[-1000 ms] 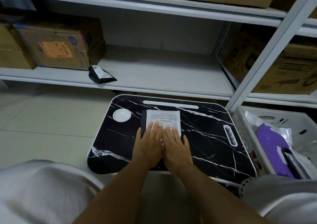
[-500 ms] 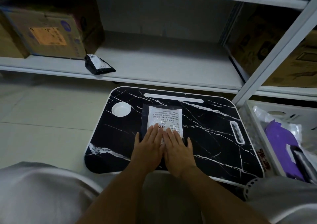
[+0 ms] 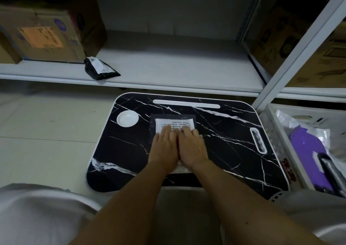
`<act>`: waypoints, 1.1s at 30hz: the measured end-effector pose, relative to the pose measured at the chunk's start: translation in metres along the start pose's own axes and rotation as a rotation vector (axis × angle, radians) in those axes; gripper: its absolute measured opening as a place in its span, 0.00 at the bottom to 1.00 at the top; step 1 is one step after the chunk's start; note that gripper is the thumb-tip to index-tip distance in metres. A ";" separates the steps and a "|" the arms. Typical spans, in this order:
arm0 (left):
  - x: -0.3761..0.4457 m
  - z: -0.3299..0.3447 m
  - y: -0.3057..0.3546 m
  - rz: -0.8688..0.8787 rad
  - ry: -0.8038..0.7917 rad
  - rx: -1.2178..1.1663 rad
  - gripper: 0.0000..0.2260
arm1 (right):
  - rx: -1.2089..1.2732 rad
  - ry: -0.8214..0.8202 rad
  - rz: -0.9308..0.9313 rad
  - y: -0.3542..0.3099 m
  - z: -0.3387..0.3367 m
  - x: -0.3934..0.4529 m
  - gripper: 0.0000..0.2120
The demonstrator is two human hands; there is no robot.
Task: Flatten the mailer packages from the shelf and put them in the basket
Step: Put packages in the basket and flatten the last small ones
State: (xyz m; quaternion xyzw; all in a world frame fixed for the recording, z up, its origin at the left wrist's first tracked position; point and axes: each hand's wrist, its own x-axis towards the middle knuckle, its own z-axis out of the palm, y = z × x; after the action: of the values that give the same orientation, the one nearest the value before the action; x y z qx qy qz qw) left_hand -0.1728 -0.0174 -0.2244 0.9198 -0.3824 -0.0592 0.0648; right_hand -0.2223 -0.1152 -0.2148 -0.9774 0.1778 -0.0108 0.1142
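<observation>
Head view, left hand (image 3: 164,147) and right hand (image 3: 192,147) side by side, palms flat, fingers extended, pressing mailer (image 3: 175,122)

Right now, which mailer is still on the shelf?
The black mailer beside the cardboard box; the other lies on the tray under both hands.

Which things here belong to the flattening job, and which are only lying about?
Belonging to the job:
- black mailer under both hands, left hand and right hand
- second mailer on the shelf
- basket
- marble lap table

Lying about:
- cardboard box
- boxes at right
</observation>
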 end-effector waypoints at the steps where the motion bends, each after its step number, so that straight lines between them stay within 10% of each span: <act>1: 0.000 0.002 -0.003 -0.005 -0.031 -0.036 0.22 | -0.057 0.000 -0.015 0.003 0.003 -0.001 0.18; 33: 0.031 -0.003 -0.024 -0.140 -0.207 -0.168 0.23 | 0.117 -0.259 0.053 0.013 0.012 0.043 0.23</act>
State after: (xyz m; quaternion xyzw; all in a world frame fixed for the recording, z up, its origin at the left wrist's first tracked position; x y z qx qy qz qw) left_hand -0.1339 -0.0225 -0.2271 0.9246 -0.3155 -0.1898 0.0978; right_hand -0.1855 -0.1393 -0.2303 -0.9571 0.1866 0.1082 0.1934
